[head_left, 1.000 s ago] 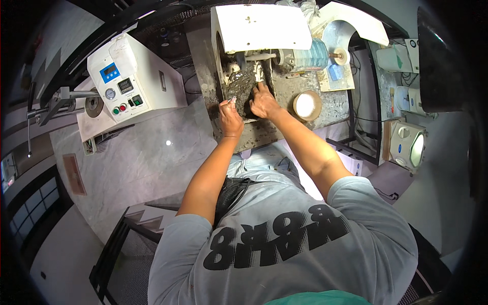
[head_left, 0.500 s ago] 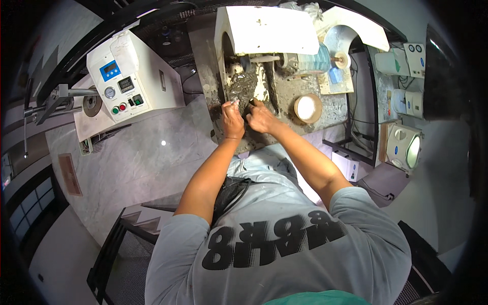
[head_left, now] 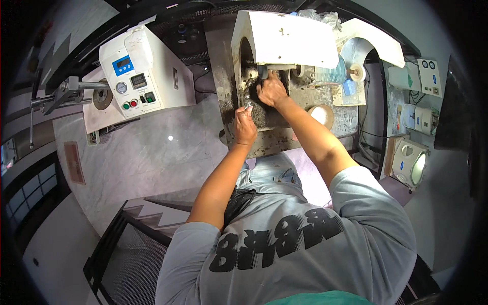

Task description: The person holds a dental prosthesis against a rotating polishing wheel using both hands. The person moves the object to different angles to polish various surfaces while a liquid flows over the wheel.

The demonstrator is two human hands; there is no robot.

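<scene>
My left hand (head_left: 245,128) is closed in a pinch on a small whitish piece (head_left: 249,108), too small to make out further. It is at the front left of a splash pan (head_left: 277,122) smeared with wet grey paste (head_left: 252,94). Farther in, my right hand (head_left: 272,92) reaches up to the dark wheel (head_left: 262,71) on the end of a horizontal spindle (head_left: 282,67). Its fingers are curled, and whatever they may hold is hidden. A white hood (head_left: 292,38) covers the spindle from above.
Right of the pan, a round bowl (head_left: 321,116) with white contents is partly behind my right forearm. A second buff wheel (head_left: 357,72) is at the spindle's right end, under another white hood (head_left: 376,38). A white control machine (head_left: 145,76) is at the left; small white units (head_left: 410,160) line the right.
My right hand has moved from the paste at the front of the pan up to the wheel. My left hand still pinches the whitish piece. The whole view has shifted slightly.
</scene>
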